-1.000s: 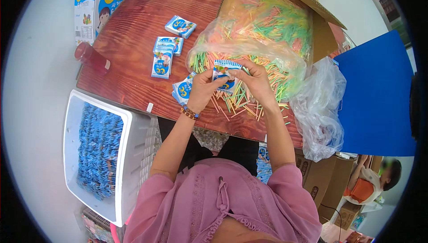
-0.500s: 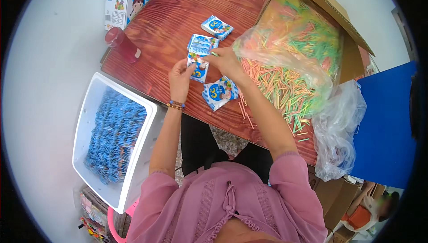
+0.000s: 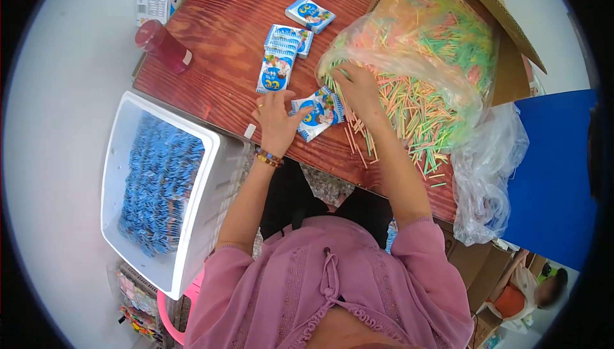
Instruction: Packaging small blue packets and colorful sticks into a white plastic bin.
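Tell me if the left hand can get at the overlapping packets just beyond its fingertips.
Probably yes: the left hand is close to the packets, nothing else covers them, and the right hand is over at the sticks.

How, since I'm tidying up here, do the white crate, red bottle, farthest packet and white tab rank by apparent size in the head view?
Largest to smallest:
1. Crate
2. Bottle
3. Packet
4. Tab

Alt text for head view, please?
Right hand at thin pastel sticks spilling from a clear plastic bag; left hand at flat blue-white packets on a reddish wooden table. White plastic crate of blue packets, left.
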Available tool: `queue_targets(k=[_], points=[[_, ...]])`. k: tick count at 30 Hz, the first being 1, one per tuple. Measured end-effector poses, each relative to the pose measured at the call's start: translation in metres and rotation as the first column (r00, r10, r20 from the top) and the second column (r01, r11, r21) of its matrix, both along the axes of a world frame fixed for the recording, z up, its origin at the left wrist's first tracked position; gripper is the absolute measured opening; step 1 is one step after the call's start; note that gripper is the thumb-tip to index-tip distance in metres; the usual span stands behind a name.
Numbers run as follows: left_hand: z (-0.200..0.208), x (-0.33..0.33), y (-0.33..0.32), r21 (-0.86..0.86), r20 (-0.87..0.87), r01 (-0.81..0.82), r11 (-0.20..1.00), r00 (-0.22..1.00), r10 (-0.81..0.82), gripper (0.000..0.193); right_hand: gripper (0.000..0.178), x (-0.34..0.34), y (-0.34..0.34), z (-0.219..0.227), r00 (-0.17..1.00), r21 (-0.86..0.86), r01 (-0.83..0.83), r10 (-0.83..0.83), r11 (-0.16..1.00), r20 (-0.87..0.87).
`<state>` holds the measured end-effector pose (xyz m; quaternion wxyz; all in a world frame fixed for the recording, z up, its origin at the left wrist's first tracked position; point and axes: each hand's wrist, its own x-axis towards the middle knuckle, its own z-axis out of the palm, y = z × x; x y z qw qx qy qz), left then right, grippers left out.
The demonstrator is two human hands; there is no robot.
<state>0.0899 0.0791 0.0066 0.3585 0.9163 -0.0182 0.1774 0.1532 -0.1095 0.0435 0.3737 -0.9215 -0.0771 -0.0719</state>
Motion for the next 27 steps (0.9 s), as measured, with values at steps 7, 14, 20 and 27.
queue_targets(k=[7, 14, 20, 27], points=[[-0.019, 0.006, -0.002, -0.06, -0.062, 0.0, 0.998, 0.998, -0.003, 0.024, 0.022, -0.069, -0.101, -0.01, 0.954, -0.263, 0.298, -0.281, 0.918, 0.099], [0.005, 0.003, -0.005, -0.05, 0.222, 0.161, 0.986, 0.964, -0.146, 0.022, 0.018, -0.07, -0.07, -0.003, 0.994, 0.181, 0.064, -0.08, 0.981, 0.081], [0.025, -0.004, -0.023, -0.343, 0.141, 0.228, 0.911, 0.972, -0.19, 0.014, 0.01, -0.053, -0.034, -0.033, 0.95, 0.738, -0.014, 0.241, 0.674, -0.201], [0.023, -0.017, -0.029, -0.901, -0.215, -0.013, 0.433, 0.881, -0.421, 0.015, 0.011, -0.074, -0.039, -0.033, 0.936, 0.811, -0.042, 0.307, 0.583, -0.172]])
